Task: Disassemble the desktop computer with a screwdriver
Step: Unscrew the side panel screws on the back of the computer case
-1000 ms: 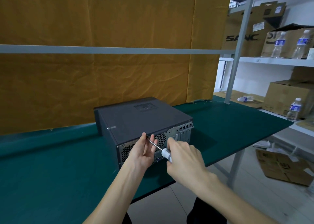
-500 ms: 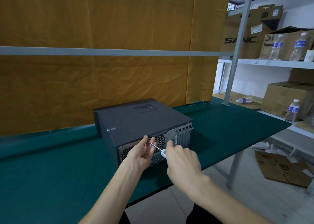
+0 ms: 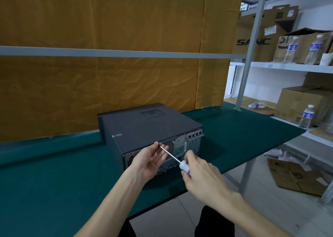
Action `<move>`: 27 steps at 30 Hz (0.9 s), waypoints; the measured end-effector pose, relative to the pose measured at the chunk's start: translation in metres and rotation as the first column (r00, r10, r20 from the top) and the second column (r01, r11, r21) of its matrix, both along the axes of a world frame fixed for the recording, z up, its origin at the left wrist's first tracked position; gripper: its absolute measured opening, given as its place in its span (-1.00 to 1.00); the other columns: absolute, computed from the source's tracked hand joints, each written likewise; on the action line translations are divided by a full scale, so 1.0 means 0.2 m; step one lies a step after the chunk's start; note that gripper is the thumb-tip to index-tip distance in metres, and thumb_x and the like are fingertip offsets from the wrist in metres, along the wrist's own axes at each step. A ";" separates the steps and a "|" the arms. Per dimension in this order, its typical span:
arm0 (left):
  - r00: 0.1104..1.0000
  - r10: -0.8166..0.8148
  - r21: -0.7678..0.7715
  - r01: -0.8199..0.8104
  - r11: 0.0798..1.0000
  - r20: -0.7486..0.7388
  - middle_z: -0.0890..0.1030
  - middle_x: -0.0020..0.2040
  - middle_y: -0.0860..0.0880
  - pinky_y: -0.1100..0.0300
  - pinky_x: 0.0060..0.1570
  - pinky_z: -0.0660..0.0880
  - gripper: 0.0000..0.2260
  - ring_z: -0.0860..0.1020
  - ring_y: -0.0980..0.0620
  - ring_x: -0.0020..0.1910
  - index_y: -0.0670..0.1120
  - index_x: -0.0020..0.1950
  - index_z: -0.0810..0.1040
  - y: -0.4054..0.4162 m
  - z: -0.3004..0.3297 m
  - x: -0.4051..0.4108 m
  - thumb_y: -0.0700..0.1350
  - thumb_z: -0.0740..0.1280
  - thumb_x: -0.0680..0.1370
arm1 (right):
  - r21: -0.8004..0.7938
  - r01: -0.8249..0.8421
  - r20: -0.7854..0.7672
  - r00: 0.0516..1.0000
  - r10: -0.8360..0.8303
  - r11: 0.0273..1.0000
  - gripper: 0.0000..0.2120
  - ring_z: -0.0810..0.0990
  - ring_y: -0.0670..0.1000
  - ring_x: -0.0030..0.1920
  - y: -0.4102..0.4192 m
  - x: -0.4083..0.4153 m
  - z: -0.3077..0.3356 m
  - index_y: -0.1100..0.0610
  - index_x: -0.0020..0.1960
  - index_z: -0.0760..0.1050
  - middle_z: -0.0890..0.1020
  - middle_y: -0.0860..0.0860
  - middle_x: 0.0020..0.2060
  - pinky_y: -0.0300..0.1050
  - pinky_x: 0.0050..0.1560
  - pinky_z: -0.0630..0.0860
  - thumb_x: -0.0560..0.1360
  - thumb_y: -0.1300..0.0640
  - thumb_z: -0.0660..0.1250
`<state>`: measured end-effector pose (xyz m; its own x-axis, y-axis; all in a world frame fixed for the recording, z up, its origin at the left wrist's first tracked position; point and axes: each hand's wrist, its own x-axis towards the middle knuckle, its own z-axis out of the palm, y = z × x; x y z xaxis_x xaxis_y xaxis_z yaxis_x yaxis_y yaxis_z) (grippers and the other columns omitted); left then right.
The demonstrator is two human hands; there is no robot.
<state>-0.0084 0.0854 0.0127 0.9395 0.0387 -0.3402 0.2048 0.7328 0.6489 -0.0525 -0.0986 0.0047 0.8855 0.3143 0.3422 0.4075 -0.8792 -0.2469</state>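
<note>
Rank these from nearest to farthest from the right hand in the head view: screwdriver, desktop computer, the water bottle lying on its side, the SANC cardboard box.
1. screwdriver: its white handle is held in the right hand.
2. desktop computer: just ahead on the green table.
3. water bottle lying on its side: lower shelf, far right.
4. SANC cardboard box: upper shelf, behind the post.

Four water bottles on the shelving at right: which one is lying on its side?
The water bottle on the lower shelf just behind the grey upright post. It lies flat; the two bottles on the upper shelf and the bottle by the carton stand upright.
</note>
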 end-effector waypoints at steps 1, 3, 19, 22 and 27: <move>0.997 -0.014 0.077 0.009 0.997 0.071 0.72 -0.02 -0.21 0.12 -0.15 0.69 -0.85 0.71 -0.13 0.03 -0.31 0.04 0.64 0.00 -0.01 -0.01 -0.22 0.38 0.61 | 0.099 0.010 -0.110 0.994 0.001 0.995 -0.77 0.55 0.01 -0.27 -0.03 0.03 0.01 -0.02 0.01 0.21 0.55 -0.07 -0.15 -0.10 -0.34 0.33 0.57 0.04 0.29; 0.967 -0.007 0.279 -0.066 0.958 0.255 0.73 0.00 -0.21 0.15 -0.05 0.67 -0.85 0.71 -0.13 0.06 -0.26 0.04 0.70 0.00 -0.03 -0.02 -0.18 0.42 0.58 | 0.365 0.073 -0.361 0.930 0.069 0.928 -0.81 0.44 -0.02 -0.38 -0.08 0.09 0.03 0.04 -0.02 0.30 0.52 -0.04 -0.26 -0.12 -0.37 0.32 0.53 0.13 0.33; 0.536 -0.487 0.603 -0.797 -0.025 0.689 0.67 -0.04 0.03 0.18 -0.12 0.60 -0.84 0.65 0.12 -0.12 -0.11 0.13 0.73 0.03 0.06 -0.02 -0.16 0.43 0.57 | 0.909 0.137 -0.269 0.914 0.304 0.394 -0.96 0.45 -0.02 -0.56 0.10 0.30 0.19 0.14 -0.10 0.66 0.74 0.08 -0.24 -0.17 -0.50 0.44 0.51 0.16 0.48; 0.559 -0.536 0.612 -0.785 -0.097 0.632 0.67 -0.05 -0.01 0.07 -0.16 0.61 -0.86 0.65 0.02 -0.15 -0.11 0.11 0.74 -0.02 0.10 0.07 -0.17 0.44 0.58 | 0.877 0.076 -0.195 0.958 0.208 0.475 -0.93 0.44 0.01 -0.60 0.06 0.37 0.21 0.17 -0.17 0.65 0.72 0.09 -0.30 -0.18 -0.51 0.42 0.49 0.21 0.45; 0.599 -0.586 0.721 -0.692 -0.035 0.546 0.67 -0.02 0.07 0.12 -0.04 0.58 -0.83 0.63 0.13 -0.07 -0.02 0.16 0.72 -0.14 0.14 0.39 -0.07 0.44 0.58 | 0.862 0.060 -0.170 0.970 0.175 0.503 -0.93 0.46 0.04 -0.56 -0.10 0.66 0.23 0.19 -0.20 0.66 0.67 0.14 -0.40 -0.16 -0.51 0.39 0.47 0.25 0.48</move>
<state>0.0705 0.0582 0.0409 0.6733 -0.2760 0.6859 -0.6460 -0.6710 0.3640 0.0795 -0.1188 0.0502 0.9586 0.0233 0.2839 0.2839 -0.1623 -0.9450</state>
